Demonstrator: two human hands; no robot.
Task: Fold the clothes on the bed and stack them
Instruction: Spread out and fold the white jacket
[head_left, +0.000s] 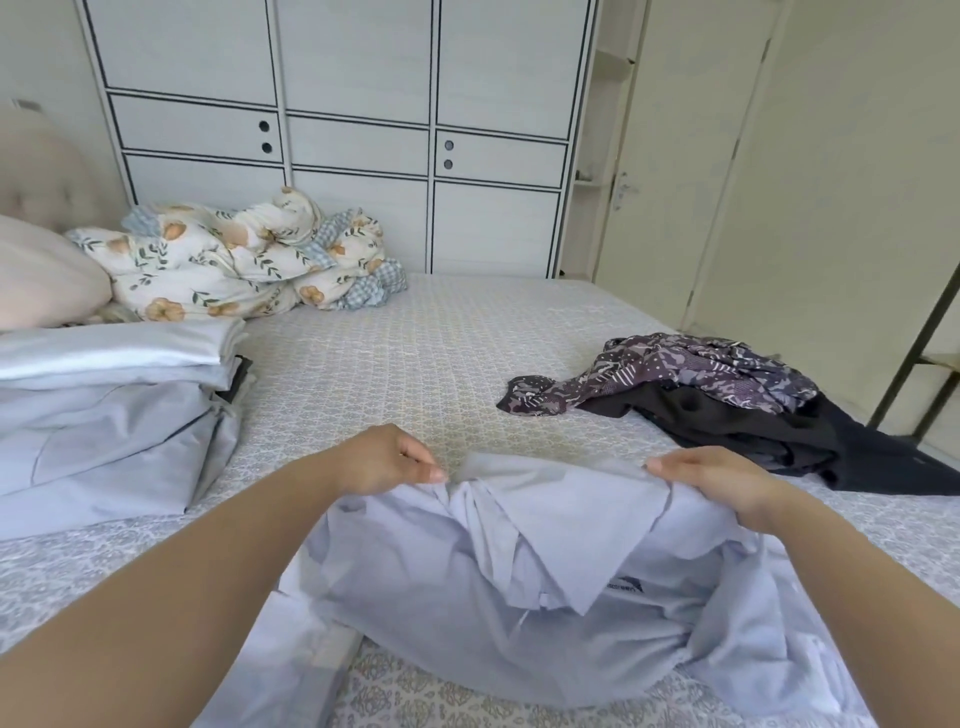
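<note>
A pale blue shirt (519, 597) lies rumpled in front of me on the patterned bed sheet (415, 364), its collar end away from me. My left hand (384, 460) pinches the shirt's far left edge. My right hand (722, 480) grips the far right edge near the collar. A stack of folded pale blue clothes (114, 405) sits at the left of the bed. At the right lies an unfolded heap: a purple patterned garment (685, 374) on top of a black garment (779, 441).
A floral quilt (244, 260) is bunched at the head of the bed beside a pink pillow (41, 280). White wardrobe doors (353, 130) stand behind the bed. A cream door (675, 182) is at the right.
</note>
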